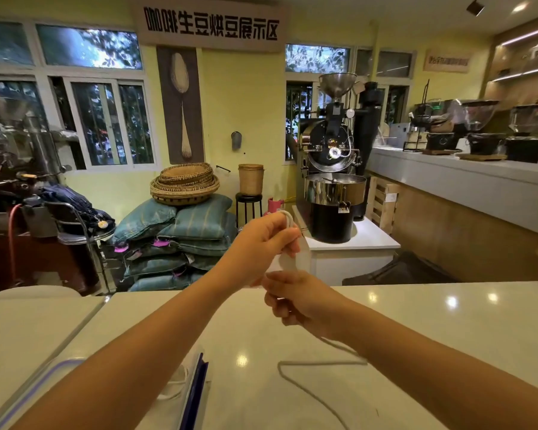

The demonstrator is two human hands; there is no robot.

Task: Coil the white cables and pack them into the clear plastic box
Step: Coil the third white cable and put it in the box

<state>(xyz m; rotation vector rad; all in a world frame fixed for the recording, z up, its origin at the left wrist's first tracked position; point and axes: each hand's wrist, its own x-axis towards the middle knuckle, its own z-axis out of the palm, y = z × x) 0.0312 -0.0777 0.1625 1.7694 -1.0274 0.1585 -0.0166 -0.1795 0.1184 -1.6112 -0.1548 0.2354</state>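
Observation:
My left hand [266,240] is raised above the far edge of the counter, fingers closed around several loops of a white cable [288,262]. Just below it, my right hand [295,301] pinches the same cable. The loose tail of that cable [311,364] trails from under my right forearm across the countertop toward the near edge. The clear plastic box [180,383] with a blue-edged rim sits at the lower left, mostly hidden under my left forearm; a white cable coil shows inside it.
The white counter [432,321] spans the foreground, with a seam and a second slab at the left. Beyond its far edge stand a coffee roaster [334,181], stacked sacks [180,240] with woven baskets, and a side bar with grinders at the right.

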